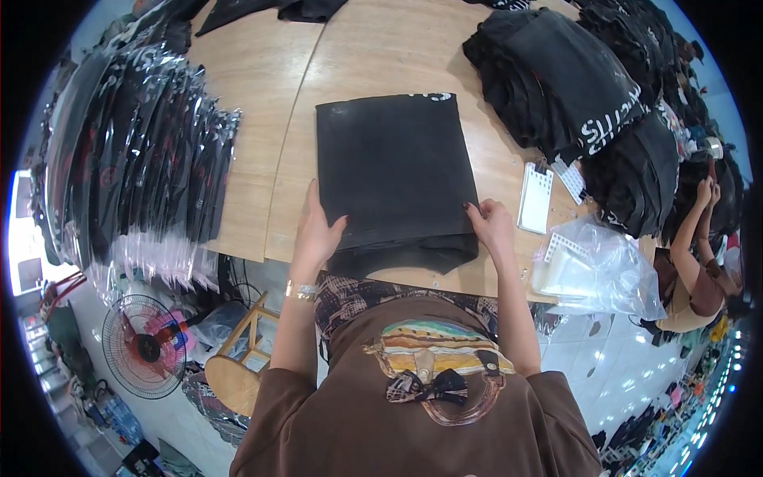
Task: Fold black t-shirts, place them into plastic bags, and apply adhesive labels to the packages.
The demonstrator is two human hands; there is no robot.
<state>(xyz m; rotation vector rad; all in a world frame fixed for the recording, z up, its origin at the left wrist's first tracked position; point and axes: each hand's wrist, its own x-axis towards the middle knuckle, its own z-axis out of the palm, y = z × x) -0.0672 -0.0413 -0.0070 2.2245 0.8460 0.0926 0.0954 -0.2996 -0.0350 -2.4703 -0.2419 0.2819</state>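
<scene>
A folded black garment (393, 167) with white print at its far edge lies on the light wooden table (262, 71) in front of me. Its near end is a looser layer with a curved edge, close to the table's front. My left hand (319, 232) rests along the garment's left side, fingers extended and thumb spread over the cloth. At the right side, my right hand (494, 226) has curled fingers, with the thumb at the garment's edge, pinching the cloth there.
Many plastic-bagged black garments (135, 151) stand packed in a row on the left. Piled black garments (556, 79) fill the far right, near white tags (535, 197) and a clear plastic bag (600, 266). Below are a fan (145, 347) and wooden stool (234, 381). Another person (699, 278) works at right.
</scene>
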